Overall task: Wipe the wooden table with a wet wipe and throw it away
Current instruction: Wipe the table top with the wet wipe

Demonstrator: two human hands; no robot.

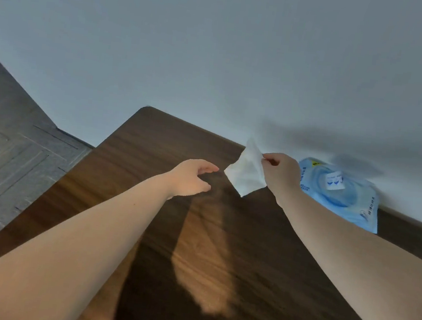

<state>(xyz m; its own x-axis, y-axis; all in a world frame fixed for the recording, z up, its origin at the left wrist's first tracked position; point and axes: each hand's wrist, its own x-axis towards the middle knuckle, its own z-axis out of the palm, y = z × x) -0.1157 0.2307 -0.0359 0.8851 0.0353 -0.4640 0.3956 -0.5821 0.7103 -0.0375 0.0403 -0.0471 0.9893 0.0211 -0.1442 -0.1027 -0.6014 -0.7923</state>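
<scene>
Dark wooden table point(170, 139) with rounded corners, running up against a plain pale wall point(218, 42) along its far edge; grain streaked lengthwise, a warm patch of light lying across the middle between the shadows of the two forearms. Grey patterned floor point(8, 150) showing past the table's left edge. Blue wet-wipe pack point(345, 198), flat, lying on the table at the far right against the wall, its white flap label point(334, 182) facing up; print too small to read.

Wet wipe point(245, 173): white, thin, crumpled into a loose diamond shape, hanging in the air above the far part of the table, not touching the wood; upper tip overlapping the wall line, lower tip pointing down toward the tabletop.

Right hand point(281, 171) pinching the wipe's right edge between thumb and forefinger, remaining fingers curled in. Left hand point(192, 177) hovering just left of the wipe, apart from it, fingers and thumb parted in a loose open curve, holding nothing
</scene>
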